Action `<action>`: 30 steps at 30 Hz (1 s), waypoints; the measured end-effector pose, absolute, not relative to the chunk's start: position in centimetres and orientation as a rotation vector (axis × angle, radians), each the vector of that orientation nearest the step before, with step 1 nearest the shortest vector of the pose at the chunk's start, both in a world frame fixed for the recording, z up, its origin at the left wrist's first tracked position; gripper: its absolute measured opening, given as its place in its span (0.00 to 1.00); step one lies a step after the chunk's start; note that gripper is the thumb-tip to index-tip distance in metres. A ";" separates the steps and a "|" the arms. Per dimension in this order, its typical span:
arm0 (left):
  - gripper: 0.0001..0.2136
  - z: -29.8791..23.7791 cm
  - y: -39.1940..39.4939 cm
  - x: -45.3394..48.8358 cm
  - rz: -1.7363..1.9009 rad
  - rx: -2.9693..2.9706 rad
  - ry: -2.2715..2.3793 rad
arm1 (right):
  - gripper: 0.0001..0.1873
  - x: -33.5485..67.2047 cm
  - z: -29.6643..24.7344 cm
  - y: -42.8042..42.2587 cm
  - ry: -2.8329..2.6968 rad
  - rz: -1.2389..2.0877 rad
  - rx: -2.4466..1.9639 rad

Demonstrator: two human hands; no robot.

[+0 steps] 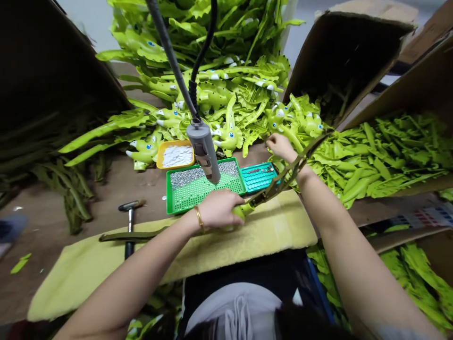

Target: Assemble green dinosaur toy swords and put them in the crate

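In the head view, our left hand (220, 208) is closed over a lime-green toy body (244, 210), fingers bent around it, on the yellow towel (290, 217) along the near edge of the bench (106, 196). A long olive strip (274, 187) rises from the toy's right end; another (138, 235) runs left across the hammer (130, 222), though we cannot tell whether it joins under the hand.

Our right hand (282, 146) is over the right half of the bench, beside the green parts (283, 115), its fingers curled; we cannot tell whether they hold anything.

We judge the toy to be light, hollow, fairly stiff plastic, a little slick; the thin strips look bendy and easily strained. The solid body looks the best place to grip, away from the strips.

For writing, the printed carton (424, 215) at the right edge shows red and blue marks, too blurred to read. We make out no brand on the hanging screwdriver (204, 151).
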State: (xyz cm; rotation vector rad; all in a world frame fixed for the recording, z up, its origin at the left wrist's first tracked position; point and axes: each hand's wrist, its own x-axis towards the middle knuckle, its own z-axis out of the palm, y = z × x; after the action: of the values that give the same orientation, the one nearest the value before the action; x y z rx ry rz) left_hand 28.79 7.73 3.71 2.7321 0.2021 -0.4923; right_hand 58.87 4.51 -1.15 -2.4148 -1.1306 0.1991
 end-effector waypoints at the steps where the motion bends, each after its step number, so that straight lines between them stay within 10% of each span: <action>1: 0.23 3.7 8.0 28.9 -0.489 2.731 0.215 | 0.16 59.0 -0.7 3.4 -1.059 0.201 -2.350; 8: 0.26 3.4 9.1 31.0 -0.515 2.669 0.295 | 0.25 54.3 0.8 -10.9 -0.367 0.485 -1.469; 26: 0.24 2.6 7.1 33.9 -0.470 2.692 0.280 | 0.16 43.8 1.3 -9.8 -1.359 0.278 -2.271; 30: 0.23 3.1 7.0 33.4 -0.421 2.715 0.271 | 0.37 42.6 -1.4 -9.8 -1.009 0.107 -2.125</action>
State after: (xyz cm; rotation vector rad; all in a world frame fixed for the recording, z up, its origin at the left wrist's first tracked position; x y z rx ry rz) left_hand 33.41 7.05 3.05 2.7152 0.2705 -0.4205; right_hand 42.64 -9.84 -1.45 -2.1253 -1.0086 0.1066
